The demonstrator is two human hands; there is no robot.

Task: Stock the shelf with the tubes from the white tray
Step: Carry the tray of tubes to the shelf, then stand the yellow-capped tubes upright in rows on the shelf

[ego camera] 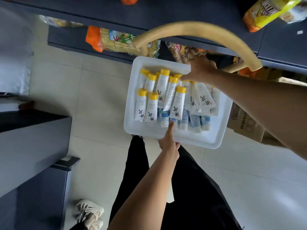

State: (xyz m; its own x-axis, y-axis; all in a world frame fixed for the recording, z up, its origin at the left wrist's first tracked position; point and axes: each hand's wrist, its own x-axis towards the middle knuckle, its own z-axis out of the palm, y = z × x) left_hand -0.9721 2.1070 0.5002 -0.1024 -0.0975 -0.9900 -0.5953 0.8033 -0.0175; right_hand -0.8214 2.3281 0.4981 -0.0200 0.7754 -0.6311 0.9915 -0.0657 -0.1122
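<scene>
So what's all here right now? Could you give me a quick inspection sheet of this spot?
Surface: pale tiled floor; the white tray is held above it.
Job's things: yellow-capped tubes piled in the tray, over blue-and-white tubes.
Clutter: cardboard box on the floor at right.
Hands: left hand grips the tray's near rim, thumb inside; right hand reaches in at the far side, thumb by a yellow cap; whether it grips a tube cannot be told.
Cables: nothing seen.
Surroundings: dark shelf with snack packs; curved tan handle; dark trousers, one shoe.
</scene>
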